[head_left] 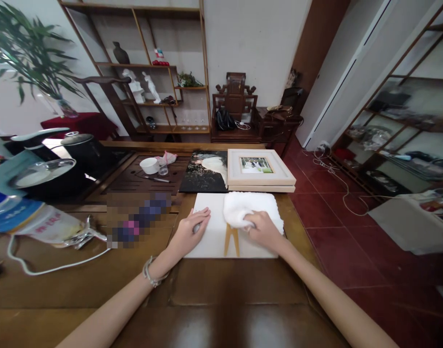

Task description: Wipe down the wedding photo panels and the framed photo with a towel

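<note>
A long brown wooden surface (221,299) fills the lower half of the view, with red floor tiles to its right and an open wooden shelf (145,67) against the far wall. On the surface's left part sits a dark tea tray (134,179), and a black kettle (84,147) stands at the tray's left end.

Straight ahead of the person lies a white board (210,241), flat on the surface (it looks like the back of a picture frame, since a small forked wooden stand (231,240) lies on its middle). Just beyond the board are two stacked pale frames (261,178), the top one showing a photo, and left of them a dark print (201,179) lies flat.

A white cloth (243,205) covers the board's far right corner. The right hand (263,229) rests on the near edge of the cloth, its grip pressed together around a bunched fold. The left hand (190,232) lies palm down on the board's left edge, its grip spread flat and holding nothing.

A white cable (54,268) loops across the surface at the left. A white bowl (149,165) and a small glass (163,169) stand side by side on the tray. A beaded bracelet (150,273) circles the left wrist.
</note>
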`<state>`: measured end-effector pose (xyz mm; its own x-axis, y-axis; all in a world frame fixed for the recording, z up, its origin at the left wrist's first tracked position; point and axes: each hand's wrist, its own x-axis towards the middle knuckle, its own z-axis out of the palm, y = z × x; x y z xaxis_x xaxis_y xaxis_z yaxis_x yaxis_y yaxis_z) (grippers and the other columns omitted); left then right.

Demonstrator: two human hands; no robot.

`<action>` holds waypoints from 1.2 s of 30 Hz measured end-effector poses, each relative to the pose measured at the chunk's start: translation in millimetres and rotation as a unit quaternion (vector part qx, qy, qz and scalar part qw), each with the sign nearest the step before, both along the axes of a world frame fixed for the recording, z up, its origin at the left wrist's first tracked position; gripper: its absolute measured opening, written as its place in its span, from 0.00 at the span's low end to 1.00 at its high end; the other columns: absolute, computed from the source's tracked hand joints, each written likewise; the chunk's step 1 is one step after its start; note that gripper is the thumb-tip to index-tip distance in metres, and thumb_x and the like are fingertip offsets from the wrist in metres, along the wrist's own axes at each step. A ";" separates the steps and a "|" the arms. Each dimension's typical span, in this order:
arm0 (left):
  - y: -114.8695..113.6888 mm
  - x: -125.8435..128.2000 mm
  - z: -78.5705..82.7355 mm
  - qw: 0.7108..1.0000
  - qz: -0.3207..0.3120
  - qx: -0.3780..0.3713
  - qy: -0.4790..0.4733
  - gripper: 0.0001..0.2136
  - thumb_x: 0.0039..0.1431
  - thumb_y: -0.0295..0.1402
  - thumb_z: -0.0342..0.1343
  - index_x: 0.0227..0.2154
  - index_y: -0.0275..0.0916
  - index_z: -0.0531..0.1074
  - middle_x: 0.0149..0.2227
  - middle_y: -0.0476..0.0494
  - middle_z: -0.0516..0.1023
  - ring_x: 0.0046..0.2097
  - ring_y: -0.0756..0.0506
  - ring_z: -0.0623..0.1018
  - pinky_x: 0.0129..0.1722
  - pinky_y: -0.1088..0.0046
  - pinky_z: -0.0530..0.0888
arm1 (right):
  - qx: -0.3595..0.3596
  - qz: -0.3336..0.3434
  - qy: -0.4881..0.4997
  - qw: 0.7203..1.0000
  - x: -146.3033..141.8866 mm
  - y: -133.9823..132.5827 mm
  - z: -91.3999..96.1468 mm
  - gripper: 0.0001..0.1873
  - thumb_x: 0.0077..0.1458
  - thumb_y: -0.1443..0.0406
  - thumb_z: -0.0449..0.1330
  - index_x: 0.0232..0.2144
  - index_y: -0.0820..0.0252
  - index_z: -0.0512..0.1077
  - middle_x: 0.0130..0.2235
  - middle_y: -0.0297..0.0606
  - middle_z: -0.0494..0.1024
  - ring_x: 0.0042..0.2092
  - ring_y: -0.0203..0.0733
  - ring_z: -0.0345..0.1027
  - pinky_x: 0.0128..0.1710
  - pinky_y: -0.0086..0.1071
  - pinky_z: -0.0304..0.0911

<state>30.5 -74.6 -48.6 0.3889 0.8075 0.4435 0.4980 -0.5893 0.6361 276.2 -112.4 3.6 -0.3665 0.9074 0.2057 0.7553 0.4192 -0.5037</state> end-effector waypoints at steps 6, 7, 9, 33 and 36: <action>0.8 -2.2 -1.8 1.000 -0.007 0.000 0.010 0.12 0.61 0.31 0.48 0.42 0.40 0.75 0.48 0.40 0.76 0.53 0.41 0.73 0.60 0.50 0.58 | 0.060 0.172 -0.042 0.982 -27.5 -57.8 -12.5 0.16 0.39 0.70 0.54 0.32 0.62 0.76 0.54 0.48 0.70 0.57 0.49 0.60 0.58 0.42 0.52; 1.0 -2.7 -2.0 1.000 -0.008 0.000 0.013 0.12 0.61 0.31 0.48 0.41 0.40 0.75 0.48 0.40 0.76 0.53 0.41 0.73 0.60 0.50 0.58 | 0.056 0.183 -0.046 0.980 -29.6 -55.4 -12.2 0.15 0.39 0.70 0.55 0.32 0.61 0.76 0.53 0.48 0.71 0.55 0.48 0.62 0.57 0.41 0.53; 1.2 -3.1 -2.0 1.000 -0.008 0.001 0.013 0.12 0.61 0.31 0.48 0.42 0.40 0.75 0.48 0.40 0.76 0.53 0.41 0.73 0.60 0.50 0.58 | 0.046 0.167 -0.057 0.983 -30.3 -39.2 -10.1 0.14 0.40 0.70 0.55 0.31 0.60 0.76 0.51 0.47 0.72 0.52 0.48 0.65 0.54 0.41 0.58; -0.8 -0.8 2.0 1.000 -0.005 -0.005 0.004 0.11 0.61 0.32 0.49 0.42 0.41 0.75 0.47 0.40 0.77 0.53 0.42 0.73 0.60 0.50 0.58 | 0.042 0.047 -0.056 0.996 -15.7 -7.5 0.0 0.16 0.44 0.74 0.51 0.35 0.61 0.73 0.47 0.48 0.73 0.49 0.49 0.64 0.49 0.43 0.59; -0.7 -0.2 1.7 1.000 -0.005 -0.010 0.003 0.11 0.61 0.32 0.49 0.42 0.41 0.75 0.47 0.41 0.77 0.53 0.41 0.73 0.60 0.50 0.58 | 0.079 0.031 -0.063 0.994 -14.5 -1.6 -9.9 0.16 0.44 0.74 0.52 0.35 0.62 0.73 0.54 0.51 0.69 0.56 0.51 0.59 0.56 0.48 0.53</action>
<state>30.3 -75.3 -46.9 0.3990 0.8124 0.4253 0.4958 -0.5813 0.6452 261.7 -114.0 -6.3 -0.4522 0.8426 0.2925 0.7790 0.5329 -0.3305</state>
